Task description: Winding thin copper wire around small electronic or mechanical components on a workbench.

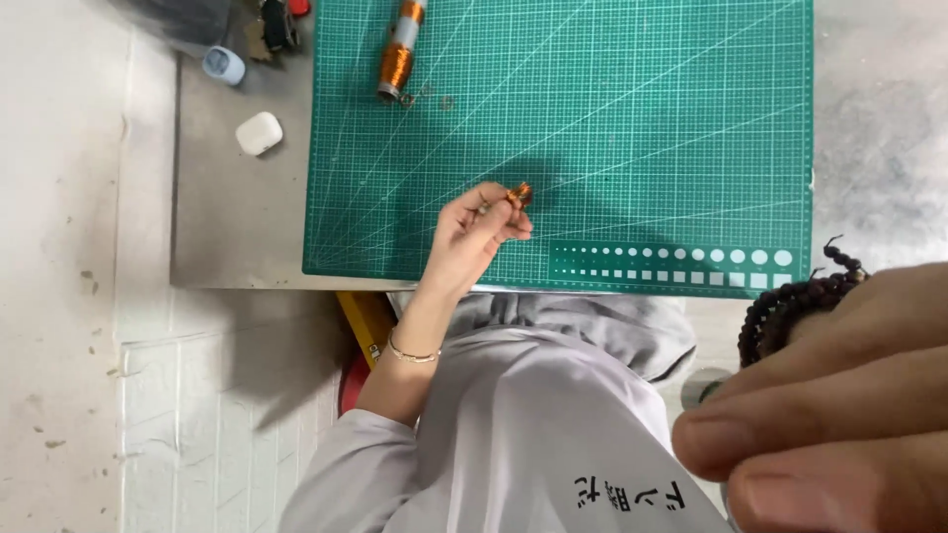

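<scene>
My left hand [481, 232] is raised over the near part of a green cutting mat [642, 118] and pinches a small copper-coloured wire coil [519, 194] between fingertips and thumb. A thin bracelet sits on that wrist. My right hand [839, 405] is very close to the camera at the lower right, large and blurred, with its fingers held together and a dark bead bracelet [790, 306] on the wrist. Nothing shows in it. A spool of copper wire [398, 54] lies at the mat's far left.
A few tiny parts [427, 95] lie beside the spool. A white earbud case [259, 133] and a pale blue object [224, 65] rest on the grey table [237, 217] left of the mat. A yellow and red object [363, 331] sits below the table's edge.
</scene>
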